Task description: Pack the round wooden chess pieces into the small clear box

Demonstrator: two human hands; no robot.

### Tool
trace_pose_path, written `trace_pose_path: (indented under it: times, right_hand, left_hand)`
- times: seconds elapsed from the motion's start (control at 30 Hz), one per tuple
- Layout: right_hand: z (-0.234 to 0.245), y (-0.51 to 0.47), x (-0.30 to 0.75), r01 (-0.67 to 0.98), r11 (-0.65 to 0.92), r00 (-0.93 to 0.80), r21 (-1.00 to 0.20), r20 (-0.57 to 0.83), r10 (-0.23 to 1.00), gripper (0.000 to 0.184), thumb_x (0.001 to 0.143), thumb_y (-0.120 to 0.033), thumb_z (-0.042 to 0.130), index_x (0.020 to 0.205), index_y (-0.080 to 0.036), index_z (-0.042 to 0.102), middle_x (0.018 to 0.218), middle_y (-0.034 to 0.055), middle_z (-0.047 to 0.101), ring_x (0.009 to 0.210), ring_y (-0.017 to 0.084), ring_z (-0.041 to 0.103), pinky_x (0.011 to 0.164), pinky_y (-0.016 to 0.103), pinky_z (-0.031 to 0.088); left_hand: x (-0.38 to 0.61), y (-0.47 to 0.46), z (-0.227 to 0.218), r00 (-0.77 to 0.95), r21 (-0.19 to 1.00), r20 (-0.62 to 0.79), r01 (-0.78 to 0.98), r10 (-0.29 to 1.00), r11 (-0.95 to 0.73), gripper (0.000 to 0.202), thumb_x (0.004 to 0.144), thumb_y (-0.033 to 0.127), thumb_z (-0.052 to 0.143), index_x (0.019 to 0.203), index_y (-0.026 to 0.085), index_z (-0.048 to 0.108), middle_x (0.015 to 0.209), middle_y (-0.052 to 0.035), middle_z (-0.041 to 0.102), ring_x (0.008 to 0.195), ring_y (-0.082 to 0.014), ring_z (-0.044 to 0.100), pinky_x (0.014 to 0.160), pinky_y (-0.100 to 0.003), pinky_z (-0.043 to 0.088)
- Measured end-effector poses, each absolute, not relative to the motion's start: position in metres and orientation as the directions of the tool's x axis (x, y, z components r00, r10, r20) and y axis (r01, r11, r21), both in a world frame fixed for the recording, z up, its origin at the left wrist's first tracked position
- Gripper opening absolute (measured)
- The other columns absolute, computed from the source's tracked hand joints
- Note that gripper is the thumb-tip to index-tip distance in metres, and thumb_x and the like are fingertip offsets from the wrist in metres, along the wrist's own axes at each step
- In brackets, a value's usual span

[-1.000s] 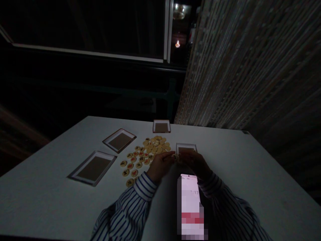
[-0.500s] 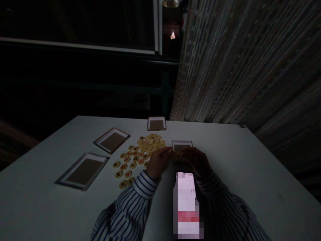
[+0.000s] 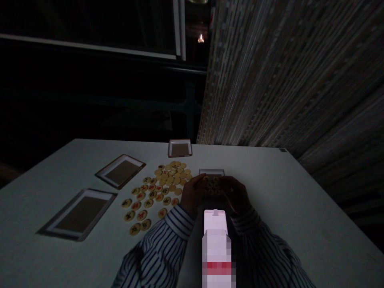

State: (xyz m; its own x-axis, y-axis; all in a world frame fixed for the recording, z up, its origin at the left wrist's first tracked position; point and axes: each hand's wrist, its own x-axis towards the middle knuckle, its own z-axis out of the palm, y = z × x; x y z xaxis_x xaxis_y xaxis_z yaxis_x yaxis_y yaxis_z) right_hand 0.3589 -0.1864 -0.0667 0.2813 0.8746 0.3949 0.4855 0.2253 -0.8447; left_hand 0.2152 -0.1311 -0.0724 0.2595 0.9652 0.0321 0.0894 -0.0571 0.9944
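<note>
A cluster of round xiangqi pieces (image 3: 212, 186) sits between my two hands, dim in shadow. My left hand (image 3: 192, 195) presses at its left side with bent fingers. From the right, my right hand (image 3: 237, 194) curls round the same pieces; its fingertips are dark and partly hidden. Just behind them lies a shallow tray (image 3: 211, 172), its near part covered by hands and pieces. I cannot tell whether the pieces rest on the table or are lifted. Left of my left hand, many loose xiangqi pieces (image 3: 152, 195) lie spread, some with red or black characters face up.
A lit phone (image 3: 215, 244) lies between my forearms. Three more shallow trays stand on the white table (image 3: 264, 192): a far tray (image 3: 180, 155), a left tray (image 3: 120, 171) and a near-left tray (image 3: 77, 216). A string curtain (image 3: 240, 80) hangs behind the table.
The view has shifted slightly, so table items sit further left. Both hands stay around the pieces, which now show in a somewhat different arrangement between the fingers.
</note>
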Motion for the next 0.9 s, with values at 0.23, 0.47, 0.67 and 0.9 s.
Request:
trace_pose_path:
  times: [0.23,0.47,0.67,0.9]
  right_hand:
    - [-0.066,-0.170,0.365,0.497,0.264,0.180,-0.826,0.396,0.900,0.015,0.076,-0.025,0.052,0.086,-0.018,0.061,0.080,0.0037,0.065,0.074,0.015,0.059,0.068,0.029,0.049]
    - [-0.057,-0.145,0.361,0.514,0.342,-0.038,-0.786,0.378,0.925,0.020,0.076,-0.029,0.053,0.091,-0.018,0.060,0.085,0.0048,0.065,0.078,0.015,0.060,0.070,0.029,0.049]
    - [-0.056,-0.140,0.358,0.482,0.338,-0.094,-0.809,0.335,0.937,0.019,0.076,-0.032,0.053,0.085,-0.018,0.062,0.083,0.0047,0.066,0.078,0.015,0.061,0.071,0.029,0.048]
    - [-0.058,-0.140,0.358,0.423,0.309,-0.074,-0.852,0.307,0.949,0.020,0.075,-0.033,0.054,0.082,-0.017,0.064,0.079,0.0040,0.067,0.075,0.015,0.061,0.070,0.029,0.049]
  left_hand:
    - [0.215,-0.131,-0.081,0.266,0.993,0.035,0.104,0.963,-0.064,0.035,0.073,0.035,0.055,0.102,0.016,0.059,0.098,-0.0068,0.064,0.090,-0.0197,0.057,0.081,-0.032,0.046]
    - [0.213,-0.127,-0.086,0.199,0.974,0.137,0.150,0.970,-0.169,0.032,0.075,0.035,0.051,0.100,0.017,0.060,0.097,-0.0065,0.064,0.089,-0.0193,0.058,0.080,-0.034,0.047]
    - [0.214,-0.127,-0.090,0.149,0.968,0.178,0.150,0.973,-0.200,0.030,0.075,0.035,0.051,0.098,0.018,0.062,0.095,-0.0062,0.064,0.088,-0.0184,0.059,0.079,-0.032,0.047]
    - [0.215,-0.131,-0.080,0.145,0.990,0.102,0.085,0.984,-0.115,0.030,0.075,0.036,0.051,0.095,0.017,0.063,0.095,-0.0060,0.065,0.089,-0.0180,0.059,0.079,-0.030,0.047]
